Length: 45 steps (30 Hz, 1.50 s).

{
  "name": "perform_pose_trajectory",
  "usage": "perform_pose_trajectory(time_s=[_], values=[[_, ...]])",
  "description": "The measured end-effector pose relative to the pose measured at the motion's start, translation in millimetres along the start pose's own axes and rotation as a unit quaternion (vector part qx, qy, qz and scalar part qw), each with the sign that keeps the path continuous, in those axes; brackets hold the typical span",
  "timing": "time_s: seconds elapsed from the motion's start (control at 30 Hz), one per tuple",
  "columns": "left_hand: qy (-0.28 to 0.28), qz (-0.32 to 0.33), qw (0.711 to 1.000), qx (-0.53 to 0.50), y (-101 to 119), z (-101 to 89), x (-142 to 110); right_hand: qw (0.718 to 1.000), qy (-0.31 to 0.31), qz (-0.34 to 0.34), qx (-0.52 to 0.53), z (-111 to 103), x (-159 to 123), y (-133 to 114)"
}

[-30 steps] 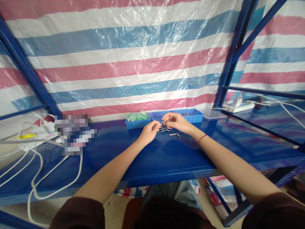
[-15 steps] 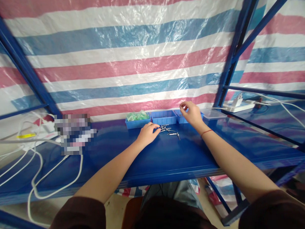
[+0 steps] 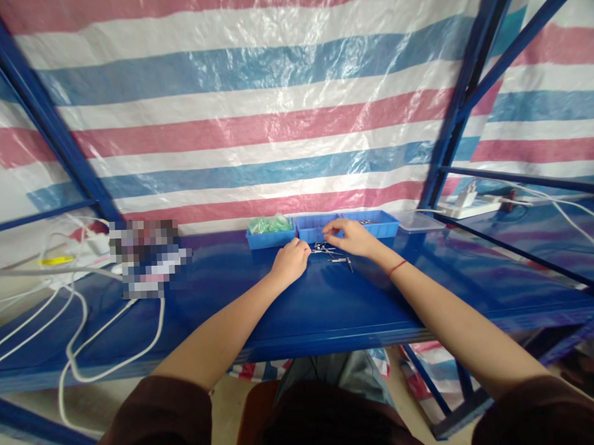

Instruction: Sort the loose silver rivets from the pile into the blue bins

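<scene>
Picking one small metal pin (image 3: 333, 254) from the loose cluster goes best with a fingertip pinch, taking it singly so the rest stay put. The left hand (image 3: 291, 261) rests curled at the cluster's left edge; the right hand (image 3: 352, 237) hovers just behind it, fingers bent, possibly pinching something too small to tell

shelf (image 3: 300, 307): glossy blue metal | pins (image 3: 330, 252): shiny metal | bins (image 3: 321, 228): plastic

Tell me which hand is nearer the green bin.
Left. The left hand rests on the shelf just in front of the green bin; the right hand is farther right, by the middle bin.
</scene>
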<state>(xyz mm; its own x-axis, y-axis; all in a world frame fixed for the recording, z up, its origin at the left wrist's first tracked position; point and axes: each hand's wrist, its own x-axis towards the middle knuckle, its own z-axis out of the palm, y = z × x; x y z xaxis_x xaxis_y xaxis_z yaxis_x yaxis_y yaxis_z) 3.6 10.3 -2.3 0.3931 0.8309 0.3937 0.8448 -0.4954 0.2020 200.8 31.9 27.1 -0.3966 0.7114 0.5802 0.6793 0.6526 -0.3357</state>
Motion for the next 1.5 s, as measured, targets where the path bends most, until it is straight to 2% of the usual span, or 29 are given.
perform_pose_trajectory(time_s=[0.07,0.13,0.23,0.33,0.43,0.63,0.77,1.03,1.23,1.33,1.5], values=[[0.029,0.01,0.999,-0.027,-2,-0.4,0,0.997,-0.055,-0.04,0.021,6,-2,-9],[0.07,0.028,0.994,-0.074,-3,-1.0,1,0.995,-0.076,-0.061,0.02,12,-4,-15],[0.123,0.036,0.974,-0.186,-4,-1.0,5,0.996,-0.074,-0.055,0.016,18,-4,-19],[0.133,0.004,0.939,-0.316,-4,0.5,8,0.997,-0.057,-0.035,0.047,19,-4,-19],[0.142,-0.016,0.912,-0.385,-4,1.6,9,0.995,-0.044,-0.027,0.091,19,-3,-18],[0.153,-0.003,0.905,-0.397,-3,-2.2,8,0.992,-0.035,-0.032,0.115,20,-4,-19],[0.149,0.005,0.901,-0.408,-3,-3.8,8,0.989,-0.022,-0.001,0.148,22,-3,-22],[0.161,-0.002,0.888,-0.43,-1,-8.6,8,0.96,0.02,0.061,0.273,22,-1,-25],[0.164,-0.008,0.888,-0.43,-2,-7.5,9,0.945,0.053,0.075,0.315,16,0,-31],[0.145,-0.003,0.893,-0.426,-4,-6.2,9,0.943,0.076,0.074,0.314,15,-1,-35],[0.059,0.001,0.912,-0.407,-3,-1.2,8,0.96,0.085,0.063,0.26,15,-1,-31]])
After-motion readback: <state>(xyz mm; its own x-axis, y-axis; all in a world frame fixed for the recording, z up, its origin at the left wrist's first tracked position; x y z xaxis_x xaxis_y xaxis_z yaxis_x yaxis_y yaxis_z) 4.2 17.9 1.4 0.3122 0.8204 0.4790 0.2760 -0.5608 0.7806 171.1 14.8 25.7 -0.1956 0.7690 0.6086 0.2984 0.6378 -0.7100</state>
